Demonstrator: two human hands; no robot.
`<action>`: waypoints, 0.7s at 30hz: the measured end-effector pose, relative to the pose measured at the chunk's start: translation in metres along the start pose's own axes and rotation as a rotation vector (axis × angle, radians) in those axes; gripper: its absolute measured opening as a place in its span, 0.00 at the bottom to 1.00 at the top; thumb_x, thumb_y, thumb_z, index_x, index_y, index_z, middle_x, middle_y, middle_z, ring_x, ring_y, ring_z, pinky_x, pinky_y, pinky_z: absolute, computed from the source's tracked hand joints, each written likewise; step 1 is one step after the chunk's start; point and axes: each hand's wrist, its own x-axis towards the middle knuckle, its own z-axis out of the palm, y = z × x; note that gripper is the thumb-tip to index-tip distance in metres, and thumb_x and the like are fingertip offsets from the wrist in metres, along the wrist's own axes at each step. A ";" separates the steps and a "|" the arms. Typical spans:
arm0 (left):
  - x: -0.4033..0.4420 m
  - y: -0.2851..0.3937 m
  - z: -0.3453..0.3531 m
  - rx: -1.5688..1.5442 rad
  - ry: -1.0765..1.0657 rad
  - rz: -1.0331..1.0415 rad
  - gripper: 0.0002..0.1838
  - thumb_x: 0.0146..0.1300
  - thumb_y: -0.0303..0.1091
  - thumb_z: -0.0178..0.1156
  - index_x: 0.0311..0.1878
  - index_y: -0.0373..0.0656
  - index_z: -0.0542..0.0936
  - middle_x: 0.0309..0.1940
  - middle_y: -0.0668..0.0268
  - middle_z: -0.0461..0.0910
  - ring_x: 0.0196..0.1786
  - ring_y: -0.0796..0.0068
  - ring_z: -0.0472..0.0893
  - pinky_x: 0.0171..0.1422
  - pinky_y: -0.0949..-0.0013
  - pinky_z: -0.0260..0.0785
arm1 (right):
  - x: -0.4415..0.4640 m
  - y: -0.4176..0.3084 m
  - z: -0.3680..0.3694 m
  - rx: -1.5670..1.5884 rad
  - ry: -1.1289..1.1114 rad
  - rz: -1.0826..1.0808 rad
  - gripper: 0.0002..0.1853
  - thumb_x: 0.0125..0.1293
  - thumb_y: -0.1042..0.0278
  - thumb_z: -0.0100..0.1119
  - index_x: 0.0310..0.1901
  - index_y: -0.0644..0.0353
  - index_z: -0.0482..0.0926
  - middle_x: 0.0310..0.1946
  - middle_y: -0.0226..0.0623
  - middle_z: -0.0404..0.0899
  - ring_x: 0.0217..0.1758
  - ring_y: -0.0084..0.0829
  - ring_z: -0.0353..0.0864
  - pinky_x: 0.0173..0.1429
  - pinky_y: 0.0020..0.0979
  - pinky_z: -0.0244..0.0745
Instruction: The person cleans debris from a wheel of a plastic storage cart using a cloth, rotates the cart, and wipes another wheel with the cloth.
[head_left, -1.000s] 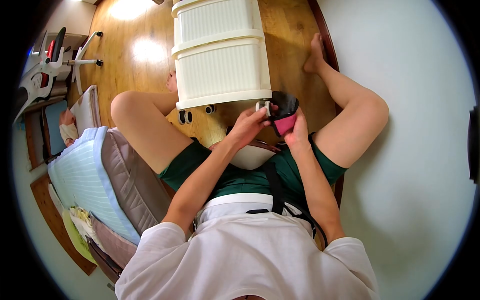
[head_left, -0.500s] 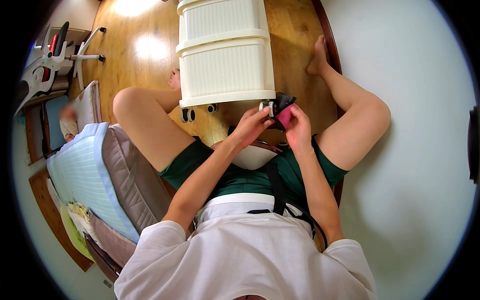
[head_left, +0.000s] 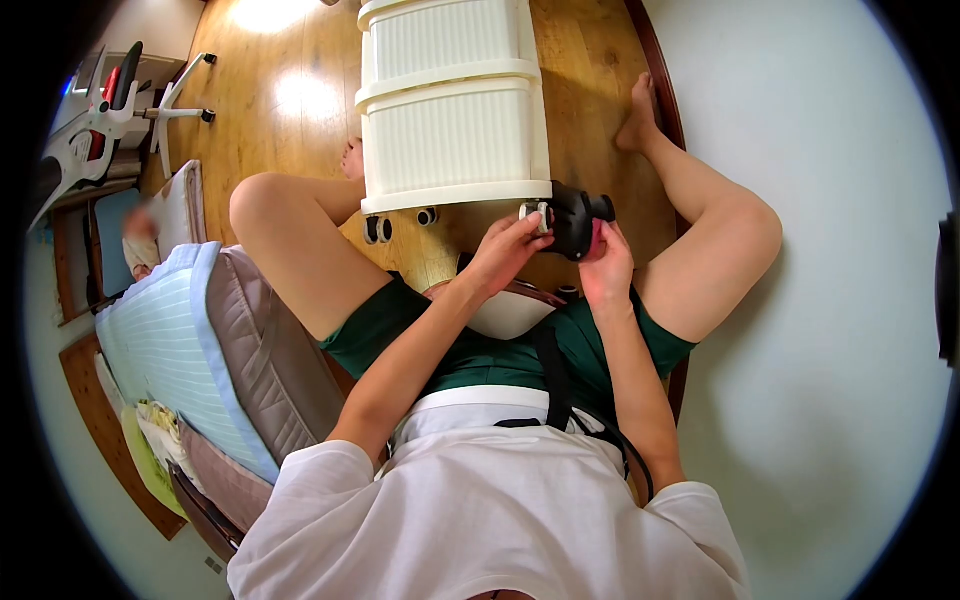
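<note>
A white plastic drawer unit (head_left: 455,140) stands or lies between my legs, casters at its near end. My left hand (head_left: 505,250) is closed with thumb and fingers on the caster (head_left: 536,215) at its near right corner. In my right hand (head_left: 607,268) is a black and pink tool (head_left: 575,225), its kind not clear; the fingers wrap its pink part. The tool's black body sits right beside the held caster; whether they touch is hard to tell. Two other casters show, a near-left caster (head_left: 377,229) and a farther caster (head_left: 427,216).
A bed (head_left: 265,350) with a light blue cover is on the left, where another person (head_left: 140,240) also shows. Beyond it stands a white and black chair (head_left: 90,140). A pale wall (head_left: 820,330) runs along the right, and wooden floor (head_left: 270,130) lies ahead.
The black and pink tool has turned in my right hand, so more of its black body shows. My right hand has shifted slightly right; my left hand stays on the caster.
</note>
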 end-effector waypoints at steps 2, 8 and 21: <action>0.000 0.000 -0.002 -0.021 -0.034 -0.015 0.15 0.66 0.37 0.58 0.50 0.37 0.75 0.47 0.64 0.77 0.49 0.73 0.76 0.58 0.68 0.68 | 0.002 0.001 -0.007 0.106 0.052 0.066 0.13 0.70 0.68 0.43 0.49 0.61 0.75 0.47 0.34 0.78 0.51 0.29 0.77 0.59 0.31 0.69; 0.001 -0.002 -0.003 -0.004 -0.032 0.003 0.13 0.66 0.35 0.57 0.50 0.38 0.75 0.44 0.66 0.78 0.46 0.75 0.77 0.53 0.70 0.70 | -0.006 -0.001 0.008 0.169 -0.118 0.121 0.18 0.71 0.63 0.42 0.55 0.62 0.72 0.52 0.35 0.77 0.52 0.32 0.77 0.59 0.34 0.72; -0.003 0.000 -0.004 -0.072 -0.002 0.049 0.15 0.65 0.33 0.58 0.52 0.37 0.73 0.45 0.66 0.78 0.45 0.76 0.77 0.52 0.71 0.70 | 0.002 0.016 0.013 -0.160 -0.069 0.087 0.18 0.65 0.68 0.59 0.55 0.61 0.72 0.46 0.30 0.77 0.45 0.22 0.78 0.47 0.24 0.76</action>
